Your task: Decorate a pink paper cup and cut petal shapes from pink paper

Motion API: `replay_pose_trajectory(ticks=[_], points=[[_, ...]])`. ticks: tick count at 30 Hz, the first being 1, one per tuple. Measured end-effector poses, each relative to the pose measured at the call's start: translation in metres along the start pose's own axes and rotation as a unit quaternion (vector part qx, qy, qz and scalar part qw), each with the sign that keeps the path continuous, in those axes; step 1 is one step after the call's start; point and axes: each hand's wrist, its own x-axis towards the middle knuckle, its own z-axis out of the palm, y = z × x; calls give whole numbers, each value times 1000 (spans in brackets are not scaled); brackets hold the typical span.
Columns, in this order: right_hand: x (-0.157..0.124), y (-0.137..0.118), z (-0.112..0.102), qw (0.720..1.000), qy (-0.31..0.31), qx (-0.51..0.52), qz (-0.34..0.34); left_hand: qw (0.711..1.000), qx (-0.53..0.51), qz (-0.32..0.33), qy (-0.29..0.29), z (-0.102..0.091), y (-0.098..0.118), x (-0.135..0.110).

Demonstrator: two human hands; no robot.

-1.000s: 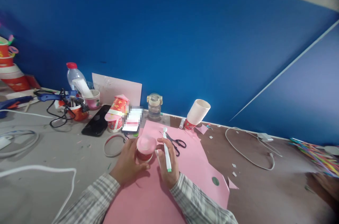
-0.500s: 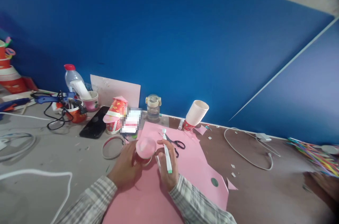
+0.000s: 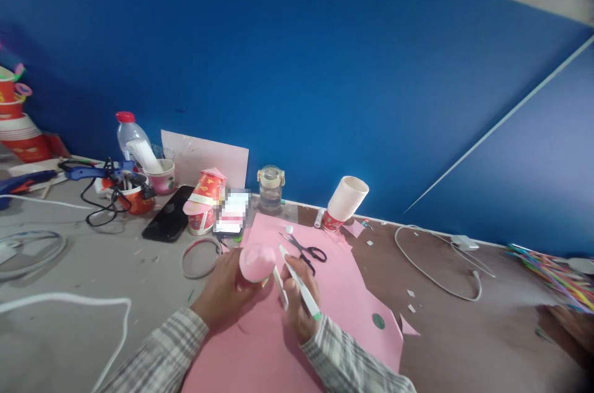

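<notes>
My left hand is closed around a small round piece with a pink paper top, which looks like a paper cup and is partly hidden by the fingers. In my right hand is a white marker with a green end, its other end pointing towards the pink piece. A slim white piece shows between the two hands; whether my right fingers hold it is unclear. Under both hands lies a large pink sheet. Scissors with black handles rest on it beyond my right hand, near a small white round thing.
Behind stand a clear jar, stacked paper cups and a decorated red cup piece. Phones, a tape ring and a glue gun are left. At right are a white cable and another person's hand.
The marker's tip has swung down and left towards the pink piece, and my right hand has turned and shifted slightly right. The pink top is tilted more. The view has shifted a little.
</notes>
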Motion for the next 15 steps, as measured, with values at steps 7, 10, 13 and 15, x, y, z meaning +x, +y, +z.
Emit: replay_pose_trajectory(ticks=[7,10,13,15], points=[[5,-12,-6,999,-45,14,-24,999,11,42,-30,1,-10,1],[4,-12,-4,999,-46,7,-23,998,22,44,-33,1,-11,1],[4,-10,-3,998,-44,-1,-39,998,23,49,-34,1,-11,1],[3,-8,-2,998,-40,-9,-46,998,22,50,-36,1,-11,1]])
